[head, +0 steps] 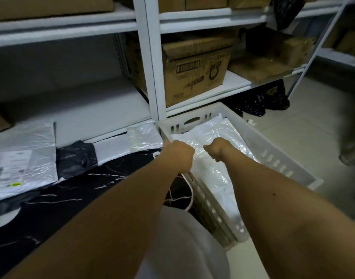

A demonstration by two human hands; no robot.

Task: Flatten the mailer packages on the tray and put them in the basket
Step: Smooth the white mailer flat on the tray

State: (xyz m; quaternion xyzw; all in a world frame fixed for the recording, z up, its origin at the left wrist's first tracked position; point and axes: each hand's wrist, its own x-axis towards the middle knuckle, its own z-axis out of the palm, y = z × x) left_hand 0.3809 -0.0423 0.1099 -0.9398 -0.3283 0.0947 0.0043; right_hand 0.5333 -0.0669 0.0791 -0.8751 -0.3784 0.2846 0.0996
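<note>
A white slotted plastic basket [273, 156] stands on the floor at the right. Inside it lies a white mailer package [217, 174] in crinkled plastic. My left hand [177, 153] and my right hand [218, 148] are both down in the basket with fingers curled, on the mailer's near-middle part; the fingertips are hidden, so the grip cannot be read. On the black marbled tray surface [71, 198] to the left lie a large white mailer with a label [23, 156], a dark mailer [76, 158] and another white mailer [130, 141].
White metal shelving [150, 63] rises right behind the tray and basket, loaded with cardboard boxes [194, 75]. Black plastic bags [259, 103] lie under the shelf. Pale tiled floor [305, 125] spreads to the right. A white cord [189, 196] hangs beside the basket.
</note>
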